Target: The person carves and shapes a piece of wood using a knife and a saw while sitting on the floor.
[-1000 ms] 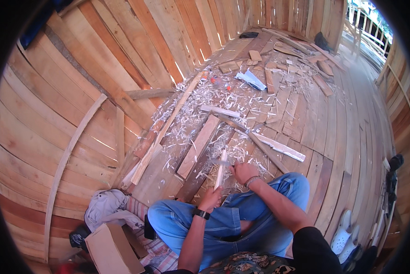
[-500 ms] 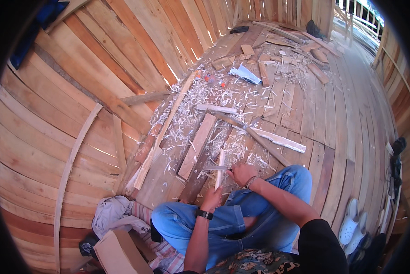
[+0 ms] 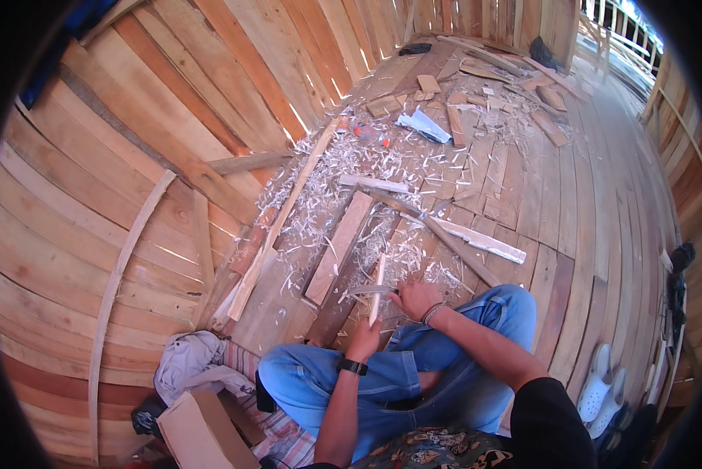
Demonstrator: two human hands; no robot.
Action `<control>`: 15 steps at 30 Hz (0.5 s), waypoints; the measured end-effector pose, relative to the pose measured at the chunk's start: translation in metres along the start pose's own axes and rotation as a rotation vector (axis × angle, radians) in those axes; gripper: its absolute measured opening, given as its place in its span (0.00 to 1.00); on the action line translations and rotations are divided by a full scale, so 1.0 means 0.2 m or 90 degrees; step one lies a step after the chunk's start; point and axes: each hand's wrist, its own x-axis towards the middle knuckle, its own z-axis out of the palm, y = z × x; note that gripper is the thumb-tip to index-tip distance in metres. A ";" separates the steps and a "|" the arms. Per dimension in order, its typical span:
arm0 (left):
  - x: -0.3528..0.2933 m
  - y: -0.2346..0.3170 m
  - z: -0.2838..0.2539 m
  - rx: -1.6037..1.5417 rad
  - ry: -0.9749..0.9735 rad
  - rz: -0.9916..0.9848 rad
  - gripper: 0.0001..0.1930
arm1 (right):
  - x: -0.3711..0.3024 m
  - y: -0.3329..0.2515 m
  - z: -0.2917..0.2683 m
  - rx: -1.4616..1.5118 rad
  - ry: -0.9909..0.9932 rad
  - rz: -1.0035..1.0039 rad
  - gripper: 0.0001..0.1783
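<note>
My left hand (image 3: pixel 363 339) is wrapped round the lower end of a thin pale stick of wood (image 3: pixel 377 284), which points away from me. In my right hand (image 3: pixel 416 300) is a knife, closed in the fist so that its handle is hidden. The knife's blade (image 3: pixel 370 289) lies across the stick, pointing left. Pale wood shavings (image 3: pixel 402 258) are strewn over the floorboards around the stick. Left of the stick lies a flat rectangular wooden block (image 3: pixel 339 248). Both hands are in front of my crossed legs in jeans (image 3: pixel 460 352).
A long wooden strip (image 3: pixel 287 215) lies at the left. A long-handled tool (image 3: pixel 464 252) crosses a pale batten (image 3: pixel 492 244) ahead. Farther off are a light blue sheet (image 3: pixel 424 125) and wood offcuts (image 3: pixel 550 125). A cardboard box (image 3: pixel 202 434) stands lower left, white clogs (image 3: pixel 595 383) at right.
The whole view has shifted very slightly. My hands keep nearly the same place, with the blade still across the stick.
</note>
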 end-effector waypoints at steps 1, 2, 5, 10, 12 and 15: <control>0.00 -0.04 0.01 0.007 0.022 0.031 0.16 | 0.05 0.04 -0.02 0.023 0.019 0.037 0.27; 0.00 -0.01 0.01 0.008 0.019 0.036 0.16 | 0.12 0.10 -0.04 0.049 0.035 0.082 0.27; -0.02 0.02 0.01 0.001 0.006 0.028 0.17 | 0.07 0.06 0.02 0.077 0.006 0.103 0.27; -0.04 0.07 0.00 0.029 0.035 0.067 0.18 | 0.13 0.11 0.01 0.088 -0.003 0.118 0.27; -0.04 0.08 -0.03 0.042 0.001 -0.002 0.20 | 0.09 0.05 -0.01 0.009 0.004 0.063 0.27; -0.06 0.13 -0.04 0.061 -0.014 -0.004 0.20 | 0.12 0.13 -0.01 0.053 -0.027 0.126 0.27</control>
